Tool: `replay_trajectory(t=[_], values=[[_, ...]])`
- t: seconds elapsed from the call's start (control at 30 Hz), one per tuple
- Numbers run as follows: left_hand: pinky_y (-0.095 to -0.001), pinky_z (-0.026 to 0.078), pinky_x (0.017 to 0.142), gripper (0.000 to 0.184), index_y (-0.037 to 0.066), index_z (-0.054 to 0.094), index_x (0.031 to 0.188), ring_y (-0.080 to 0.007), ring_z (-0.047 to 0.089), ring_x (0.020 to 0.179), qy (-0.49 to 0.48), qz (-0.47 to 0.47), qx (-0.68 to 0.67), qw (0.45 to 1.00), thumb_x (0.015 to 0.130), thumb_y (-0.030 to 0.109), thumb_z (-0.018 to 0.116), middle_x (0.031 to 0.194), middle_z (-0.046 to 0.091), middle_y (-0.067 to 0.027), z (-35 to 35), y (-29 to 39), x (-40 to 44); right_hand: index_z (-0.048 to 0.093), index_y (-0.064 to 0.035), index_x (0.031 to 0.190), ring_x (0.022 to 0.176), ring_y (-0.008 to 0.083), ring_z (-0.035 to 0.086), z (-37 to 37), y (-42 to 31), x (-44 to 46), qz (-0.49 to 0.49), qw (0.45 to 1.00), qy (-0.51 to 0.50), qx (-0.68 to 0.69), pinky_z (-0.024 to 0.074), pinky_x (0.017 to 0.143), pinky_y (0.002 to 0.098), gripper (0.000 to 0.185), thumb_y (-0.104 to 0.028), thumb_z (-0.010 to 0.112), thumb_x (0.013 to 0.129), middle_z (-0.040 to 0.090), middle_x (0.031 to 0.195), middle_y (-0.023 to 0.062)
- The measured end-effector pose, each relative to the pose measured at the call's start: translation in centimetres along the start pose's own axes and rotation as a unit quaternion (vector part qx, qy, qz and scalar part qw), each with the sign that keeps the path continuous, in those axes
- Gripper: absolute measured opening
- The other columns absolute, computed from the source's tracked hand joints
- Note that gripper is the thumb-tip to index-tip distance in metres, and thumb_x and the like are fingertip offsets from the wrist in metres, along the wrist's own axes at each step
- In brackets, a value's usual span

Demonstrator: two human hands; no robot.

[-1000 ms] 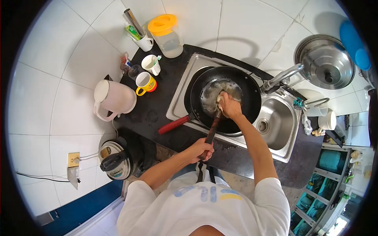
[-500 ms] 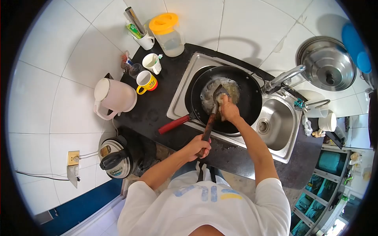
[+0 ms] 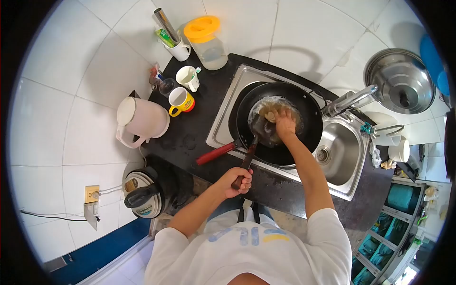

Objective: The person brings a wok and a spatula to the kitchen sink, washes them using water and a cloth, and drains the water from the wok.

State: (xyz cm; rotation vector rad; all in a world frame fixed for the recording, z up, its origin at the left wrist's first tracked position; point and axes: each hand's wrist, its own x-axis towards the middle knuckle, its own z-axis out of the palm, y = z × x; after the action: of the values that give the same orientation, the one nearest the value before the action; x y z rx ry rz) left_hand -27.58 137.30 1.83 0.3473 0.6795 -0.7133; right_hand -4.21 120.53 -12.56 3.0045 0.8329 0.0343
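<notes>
My left hand (image 3: 237, 181) is closed around the dark wooden handle of a spatula (image 3: 250, 154). Its metal head is down in the cloudy, foamy water in a black wok (image 3: 311, 121). In that water, my right hand (image 3: 285, 124) presses on a small tan pad (image 3: 270, 117), perhaps a sponge, just right of the spatula head. Water and fingers partly hide the pad. The wok, with a red handle (image 3: 216, 153), rests over the left part of a steel sink (image 3: 227, 111).
A bare sink basin (image 3: 339, 161) and a faucet (image 3: 351, 100) are right of the wok. On the left stand a pink kettle (image 3: 145, 118), a yellow mug (image 3: 181, 100), a white cup (image 3: 187, 78) and a yellow-lidded jug (image 3: 207, 45). A pressure cooker (image 3: 145, 194) sits lower left.
My right hand has moved from the spatula head to the water at its right, with the pad. The spatula head has shifted slightly down and left. The whole view has shifted slightly.
</notes>
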Motion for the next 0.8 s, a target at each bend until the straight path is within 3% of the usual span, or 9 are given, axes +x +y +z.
replay_trajectory(t=[0.03,0.13,0.23,0.43,0.63,0.8], values=[[-0.0260,0.033,0.040,0.006,0.008,0.057,0.086,-0.0121,0.042,0.043,-0.006,-0.008,-0.011,1.000,0.081,0.005,0.055,0.055,0.046,-0.0010,-0.3,0.2,0.2,0.038,-0.0300,0.140,0.119,0.0322,0.051,0.5,-0.2,0.2,0.021,1.000,0.004,-0.011,0.0468,0.090,0.0479,0.060,-0.009,0.051,0.085,0.046,0.135,0.0116],[-0.0260,0.032,0.040,0.007,0.008,0.058,0.089,-0.0117,0.040,0.042,-0.016,-0.031,-0.028,0.999,0.082,0.007,0.055,0.054,0.044,-0.0003,-0.8,1.1,1.2,0.043,-0.0308,0.136,0.116,0.0358,0.051,0.3,-0.3,-0.5,-0.090,0.995,-0.035,-0.008,0.0464,0.091,0.0469,0.058,-0.008,0.053,0.083,0.050,0.131,0.0121],[-0.0259,0.032,0.040,0.008,0.007,0.058,0.091,-0.0116,0.039,0.042,-0.036,-0.044,-0.023,0.998,0.084,0.009,0.054,0.053,0.043,0.0001,-1.7,1.8,1.7,0.050,-0.0283,0.130,0.121,0.0366,0.046,-1.3,0.7,0.3,0.044,0.973,-0.125,0.187,0.0435,0.095,0.0473,0.051,-0.011,0.056,0.082,0.048,0.133,0.0111],[-0.0264,0.032,0.039,0.011,0.006,0.058,0.094,-0.0117,0.038,0.042,-0.041,-0.078,-0.024,0.996,0.086,0.011,0.052,0.053,0.043,-0.0008,-2.6,2.9,2.3,0.058,-0.0245,0.119,0.111,0.0335,0.052,0.2,0.2,-0.4,-0.011,0.961,0.011,0.276,0.0476,0.090,0.0408,0.049,-0.009,0.067,0.072,0.054,0.118,0.0111],[-0.0268,0.033,0.039,0.007,0.007,0.056,0.090,-0.0129,0.039,0.042,-0.066,-0.097,-0.003,0.993,0.084,0.008,0.053,0.054,0.043,-0.0017,-3.1,3.3,2.7,0.059,-0.0198,0.117,0.107,0.0327,0.052,-0.2,-3.1,0.9,0.010,0.974,-0.010,0.227,0.0481,0.088,0.0416,0.047,-0.005,0.065,0.073,0.052,0.112,0.0103],[-0.0269,0.034,0.040,0.015,0.006,0.049,0.091,-0.0134,0.044,0.043,-0.019,-0.049,0.118,0.992,0.079,0.001,0.056,0.055,0.045,-0.0035,-2.2,3.4,1.8,0.060,-0.0158,0.113,0.107,0.0332,0.051,0.0,-3.9,0.6,-0.029,0.961,0.014,0.274,0.0477,0.088,0.0420,0.044,0.000,0.063,0.072,0.052,0.112,0.0097]])
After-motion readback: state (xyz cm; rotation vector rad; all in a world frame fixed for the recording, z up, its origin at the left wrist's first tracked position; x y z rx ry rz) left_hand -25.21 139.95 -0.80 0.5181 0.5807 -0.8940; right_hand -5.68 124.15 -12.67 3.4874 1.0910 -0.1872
